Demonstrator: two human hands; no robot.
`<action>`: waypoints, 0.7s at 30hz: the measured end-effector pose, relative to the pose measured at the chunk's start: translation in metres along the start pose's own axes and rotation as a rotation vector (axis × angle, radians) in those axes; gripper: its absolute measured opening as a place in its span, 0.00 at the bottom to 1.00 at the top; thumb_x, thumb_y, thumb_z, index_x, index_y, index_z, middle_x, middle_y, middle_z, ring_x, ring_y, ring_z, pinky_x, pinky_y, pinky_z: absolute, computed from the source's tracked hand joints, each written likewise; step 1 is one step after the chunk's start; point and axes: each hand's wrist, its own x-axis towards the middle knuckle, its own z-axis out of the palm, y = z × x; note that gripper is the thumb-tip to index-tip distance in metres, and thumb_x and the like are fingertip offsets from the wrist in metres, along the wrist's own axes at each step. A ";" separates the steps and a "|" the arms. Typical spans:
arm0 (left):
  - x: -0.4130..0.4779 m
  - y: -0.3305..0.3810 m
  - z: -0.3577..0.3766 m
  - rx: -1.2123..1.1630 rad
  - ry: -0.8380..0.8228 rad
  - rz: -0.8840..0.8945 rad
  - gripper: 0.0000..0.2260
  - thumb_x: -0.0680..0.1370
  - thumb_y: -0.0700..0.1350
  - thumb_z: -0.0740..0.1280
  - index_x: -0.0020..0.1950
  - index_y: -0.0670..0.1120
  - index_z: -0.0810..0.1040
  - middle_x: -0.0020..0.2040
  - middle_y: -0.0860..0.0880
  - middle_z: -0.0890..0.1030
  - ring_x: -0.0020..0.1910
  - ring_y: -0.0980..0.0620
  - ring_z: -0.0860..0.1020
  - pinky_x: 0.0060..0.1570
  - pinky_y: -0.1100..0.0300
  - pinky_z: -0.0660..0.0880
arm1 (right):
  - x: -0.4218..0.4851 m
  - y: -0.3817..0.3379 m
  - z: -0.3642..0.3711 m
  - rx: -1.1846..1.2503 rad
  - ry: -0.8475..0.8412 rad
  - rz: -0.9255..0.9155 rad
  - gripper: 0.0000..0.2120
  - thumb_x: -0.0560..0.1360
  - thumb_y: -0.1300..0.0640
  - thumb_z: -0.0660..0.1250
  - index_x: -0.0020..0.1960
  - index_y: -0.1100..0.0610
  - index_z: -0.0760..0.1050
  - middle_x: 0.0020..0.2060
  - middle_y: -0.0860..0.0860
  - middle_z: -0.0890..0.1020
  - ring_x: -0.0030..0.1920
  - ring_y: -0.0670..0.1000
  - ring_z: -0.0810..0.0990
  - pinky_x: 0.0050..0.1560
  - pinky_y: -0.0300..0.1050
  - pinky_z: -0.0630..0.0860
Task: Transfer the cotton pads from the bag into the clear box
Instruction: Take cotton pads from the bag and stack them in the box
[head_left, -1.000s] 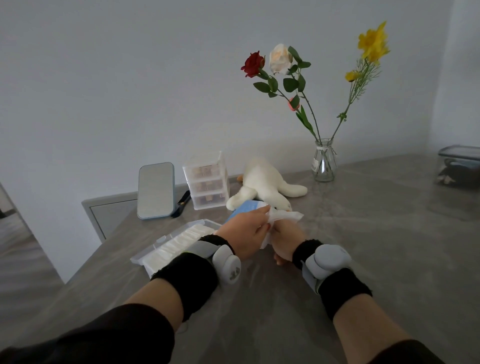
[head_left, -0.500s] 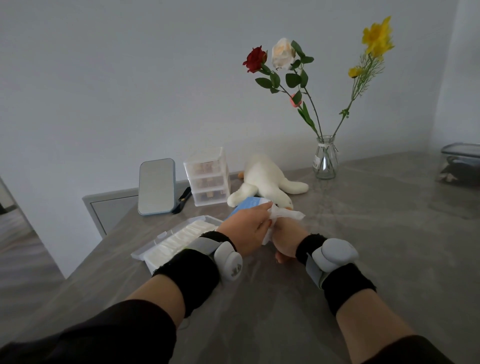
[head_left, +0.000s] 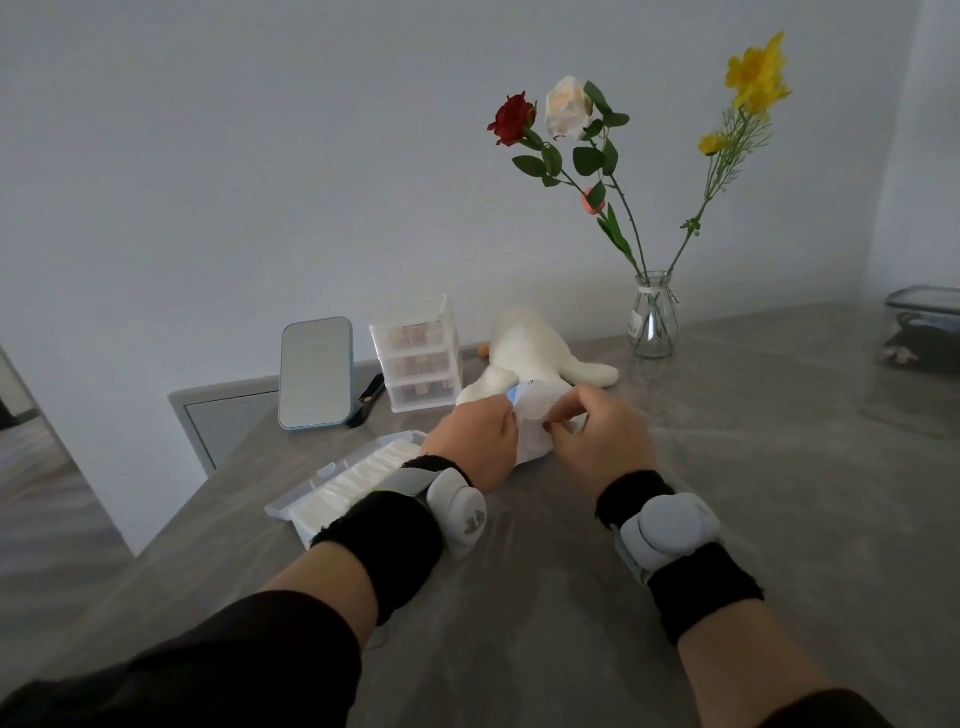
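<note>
The white and blue bag of cotton pads (head_left: 532, 415) stands on the table between my hands. My left hand (head_left: 480, 441) grips its left side. My right hand (head_left: 597, 436) pinches its top right edge with curled fingers. The bag's lower part is hidden behind both hands. To the left lies the clear box (head_left: 311, 501), open, with a row of white cotton pads (head_left: 363, 473) inside. My left wrist covers the box's right end.
Behind the bag lies a white plush toy (head_left: 535, 348). A clear drawer unit (head_left: 418, 353), a small mirror (head_left: 316, 374) and a black item (head_left: 368, 400) stand at the back left. A glass vase (head_left: 652, 317) with flowers stands back right, a lidded container (head_left: 922, 327) at far right.
My right hand has come up from under the bag and now pinches its top edge from the right. My left hand stays on the bag's left side.
</note>
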 end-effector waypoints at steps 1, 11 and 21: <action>0.000 0.000 0.000 -0.009 0.000 -0.009 0.15 0.81 0.49 0.54 0.35 0.50 0.63 0.38 0.48 0.74 0.40 0.43 0.74 0.43 0.52 0.73 | -0.001 0.000 0.000 0.023 0.031 -0.031 0.08 0.70 0.57 0.71 0.41 0.47 0.74 0.37 0.43 0.80 0.36 0.48 0.76 0.39 0.42 0.72; 0.000 0.000 -0.005 -0.030 -0.051 -0.036 0.10 0.81 0.48 0.57 0.43 0.45 0.73 0.43 0.48 0.77 0.44 0.45 0.76 0.43 0.56 0.71 | 0.008 -0.015 -0.012 0.958 0.044 0.219 0.10 0.71 0.73 0.69 0.46 0.60 0.75 0.38 0.55 0.80 0.30 0.44 0.76 0.28 0.35 0.72; -0.010 0.008 -0.015 -0.783 -0.067 0.123 0.26 0.61 0.39 0.66 0.60 0.49 0.75 0.60 0.50 0.80 0.61 0.55 0.76 0.61 0.61 0.70 | 0.007 -0.019 -0.006 1.153 -0.046 0.240 0.08 0.73 0.68 0.69 0.51 0.60 0.77 0.41 0.54 0.85 0.42 0.54 0.83 0.40 0.46 0.80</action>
